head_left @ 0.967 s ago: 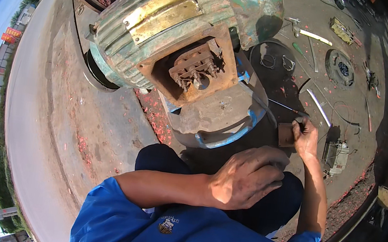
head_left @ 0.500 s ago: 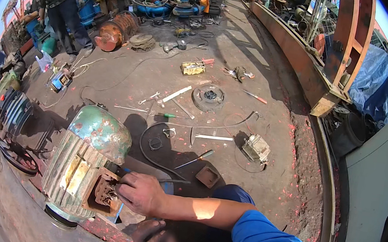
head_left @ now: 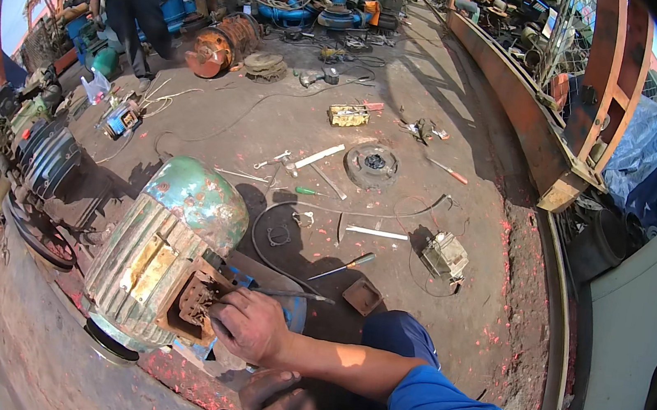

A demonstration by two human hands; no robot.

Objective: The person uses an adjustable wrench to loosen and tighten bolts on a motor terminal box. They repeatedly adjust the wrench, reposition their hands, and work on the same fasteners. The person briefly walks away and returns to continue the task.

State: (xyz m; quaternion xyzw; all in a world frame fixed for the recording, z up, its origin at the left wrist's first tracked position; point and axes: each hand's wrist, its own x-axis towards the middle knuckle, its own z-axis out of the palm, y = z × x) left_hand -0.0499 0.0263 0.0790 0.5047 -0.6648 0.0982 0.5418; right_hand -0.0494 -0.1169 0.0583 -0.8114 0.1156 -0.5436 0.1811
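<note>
A big green, paint-worn electric motor point(head_left: 142, 243) with a ribbed body lies on its side at the left. Its open terminal box point(head_left: 186, 311), rusty inside, faces my right hand point(head_left: 250, 326). The fingers of that hand are bent and drawn together at the box's right edge; whatever is between them is hidden. Lower down, close to my body, is my left hand point(head_left: 278, 407), darkened with grime. Its fingers are curled in and partly in shadow, and I cannot make out anything in them. Beside my right hand lies the end of a dark cable point(head_left: 292, 293).
A small rusty box-shaped cover point(head_left: 363, 296) and a screwdriver point(head_left: 344, 266) lie near my knee. Farther out are a hammer point(head_left: 314, 158), a round metal ring point(head_left: 371, 167) and a dirty box-like device point(head_left: 444, 256). A person point(head_left: 131, 1) stands at the back left. An orange steel beam point(head_left: 517, 93) runs along the right.
The whole view has swung slightly, so the scene sits farther right. My right hand stays at the terminal box, a little closer over its edge. My left hand remains low beside it.
</note>
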